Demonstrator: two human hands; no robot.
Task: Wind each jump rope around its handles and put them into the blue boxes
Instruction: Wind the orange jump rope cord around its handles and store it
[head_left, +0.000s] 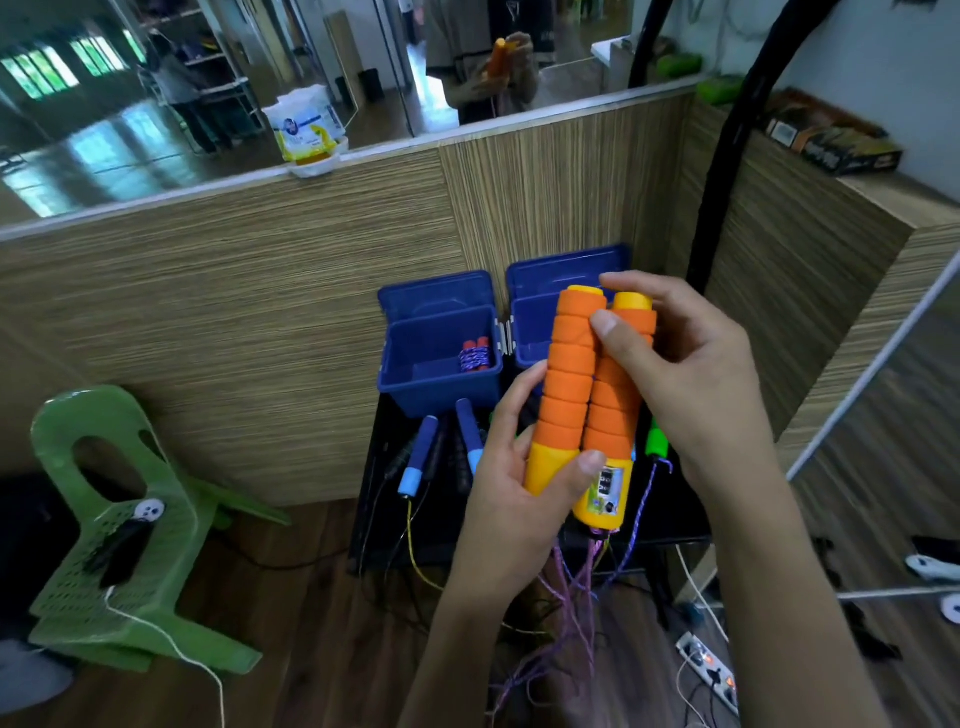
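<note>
Both hands (519, 467) grip orange foam handles (571, 384) — purple rope (576, 587) dangling unwound.

Two orange foam handles (587, 395) were held side by side, upright, yellow ends down, with the purple rope (576, 597) hanging loose below, not wound. Behind them sat two open blue boxes (415, 384); the left one already had a wound red-handled rope (475, 356) inside.

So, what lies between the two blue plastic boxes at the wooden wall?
In the head view, only a narrow gap with pale hinge clips separates the left blue plastic box from the right blue plastic box.
</note>
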